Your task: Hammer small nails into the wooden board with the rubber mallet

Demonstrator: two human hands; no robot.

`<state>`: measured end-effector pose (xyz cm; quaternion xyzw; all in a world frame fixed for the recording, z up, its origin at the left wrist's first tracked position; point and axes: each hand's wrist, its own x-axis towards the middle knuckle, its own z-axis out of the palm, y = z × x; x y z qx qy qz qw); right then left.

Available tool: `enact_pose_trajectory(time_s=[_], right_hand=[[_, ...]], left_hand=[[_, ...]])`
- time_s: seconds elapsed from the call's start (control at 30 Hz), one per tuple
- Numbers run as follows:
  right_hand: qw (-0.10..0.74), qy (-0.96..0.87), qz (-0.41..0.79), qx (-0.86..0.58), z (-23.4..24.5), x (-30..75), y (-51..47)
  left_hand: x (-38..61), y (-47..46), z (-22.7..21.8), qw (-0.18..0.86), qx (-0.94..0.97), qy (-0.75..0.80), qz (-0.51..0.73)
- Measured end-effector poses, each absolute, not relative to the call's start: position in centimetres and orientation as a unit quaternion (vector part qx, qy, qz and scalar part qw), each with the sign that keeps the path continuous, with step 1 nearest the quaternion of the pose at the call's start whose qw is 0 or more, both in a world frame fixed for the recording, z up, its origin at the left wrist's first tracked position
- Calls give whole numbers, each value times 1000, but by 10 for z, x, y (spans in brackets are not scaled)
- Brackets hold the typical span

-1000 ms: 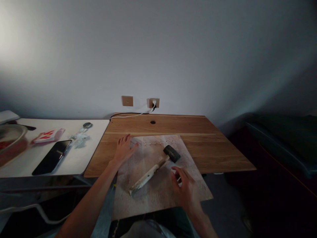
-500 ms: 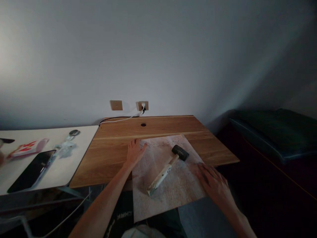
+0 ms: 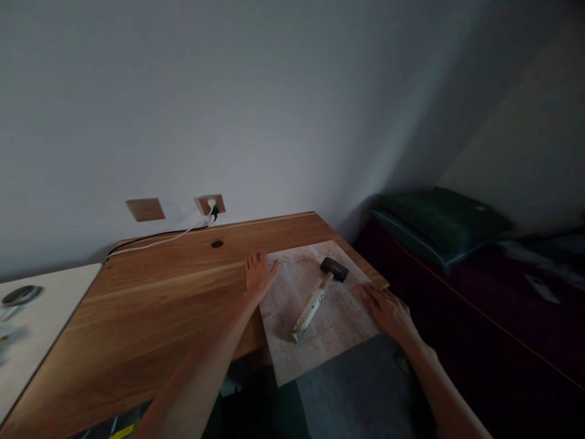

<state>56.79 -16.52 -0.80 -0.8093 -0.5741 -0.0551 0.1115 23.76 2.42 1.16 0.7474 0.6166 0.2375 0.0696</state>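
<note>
A thin, pale brownish board (image 3: pixel 283 311) lies at the right part of the wooden tabletop, its near end jutting past the front edge. On top of it rests a mallet (image 3: pixel 335 269) with a dark head and a worn, paint-stained light handle, slanting from far right to near left. My left hand (image 3: pixel 259 274) grips the board's far left edge, thumb over the surface. At the right edge, my right hand (image 3: pixel 388 310) has its fingers on top of the board; its thumb is hard to see. Neither hand touches the mallet.
The wooden tabletop (image 3: pixel 169 317) has a round cable hole (image 3: pixel 217 244). Cables run along its back to a wall socket (image 3: pixel 211 205). A white table (image 3: pixel 50 311) adjoins on the left. To the right, a green cushion (image 3: pixel 443 222) lies on a dark red surface (image 3: pixel 457 329).
The view has turned to the right. The board, with the mallet lying on it, has shifted right across the tabletop together with both my hands.
</note>
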Motion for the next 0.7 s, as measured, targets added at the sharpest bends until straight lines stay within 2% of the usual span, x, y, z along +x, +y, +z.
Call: enact_pose_trajectory(time_s=[0.27,0.47,0.57,0.7], right_hand=[[127,-541,-47,-830,-4,587,-150],[152,-514,-15,-844,-2,578,-150],[210,-520,-57,-826,-3,564,-160],[369,-514,-169,-756,-7,536,-191]], left_hand=[[269,48,7,110,753,566,318],[239,37,6,137,753,531,365],[201,14,10,161,757,494,397],[138,-38,17,146,780,472,384]])
